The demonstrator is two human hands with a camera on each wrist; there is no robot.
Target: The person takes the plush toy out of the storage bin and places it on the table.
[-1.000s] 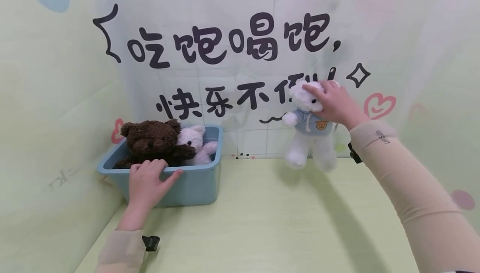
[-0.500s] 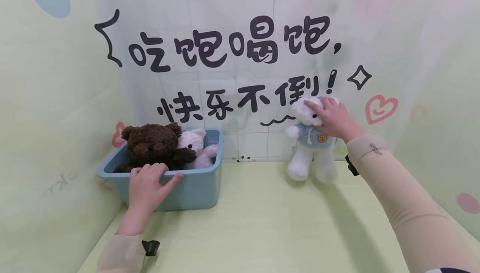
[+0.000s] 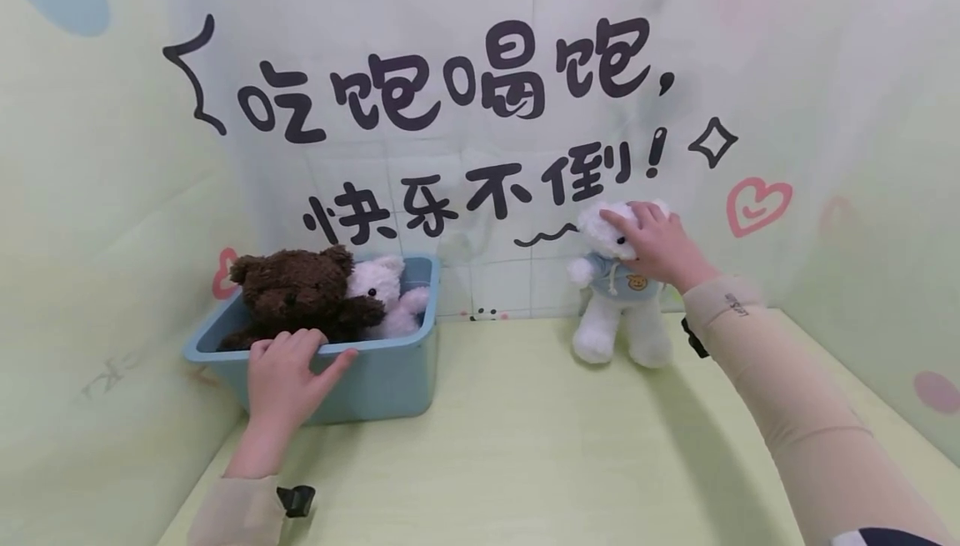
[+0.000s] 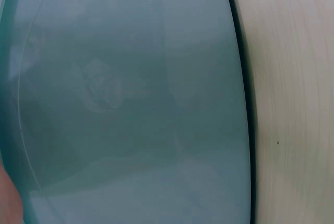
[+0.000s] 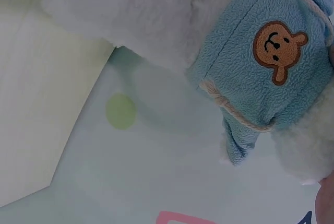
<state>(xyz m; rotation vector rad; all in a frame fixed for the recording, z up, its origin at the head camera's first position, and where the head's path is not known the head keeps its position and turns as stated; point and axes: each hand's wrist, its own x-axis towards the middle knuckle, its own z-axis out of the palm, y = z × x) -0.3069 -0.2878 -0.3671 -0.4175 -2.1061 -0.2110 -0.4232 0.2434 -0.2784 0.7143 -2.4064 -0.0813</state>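
In the head view, my right hand (image 3: 658, 242) grips the head of a white teddy bear (image 3: 621, 279) wearing a light blue hoodie, with the fingers spread over its face. The bear is upright, its feet at the far part of the table. Close up in the right wrist view, the hoodie (image 5: 261, 57) shows a brown bear-face patch. My left hand (image 3: 288, 379) holds the front rim of a blue plastic bin (image 3: 390, 379), fingers over the edge and thumb along it. The bin's outer wall (image 4: 135, 88) fills most of the left wrist view.
Inside the bin sit a dark brown teddy bear (image 3: 292, 279) and, to its right, a white plush toy (image 3: 378, 283). A printed cloth backdrop (image 3: 465, 21) with large black lettering rises behind the pale table (image 3: 510, 463), and cloth walls stand on both sides.
My right hand has lowered the white teddy bear, so its feet have come down to the table. The left hand keeps its grip on the bin's rim. The head view has shifted slightly.
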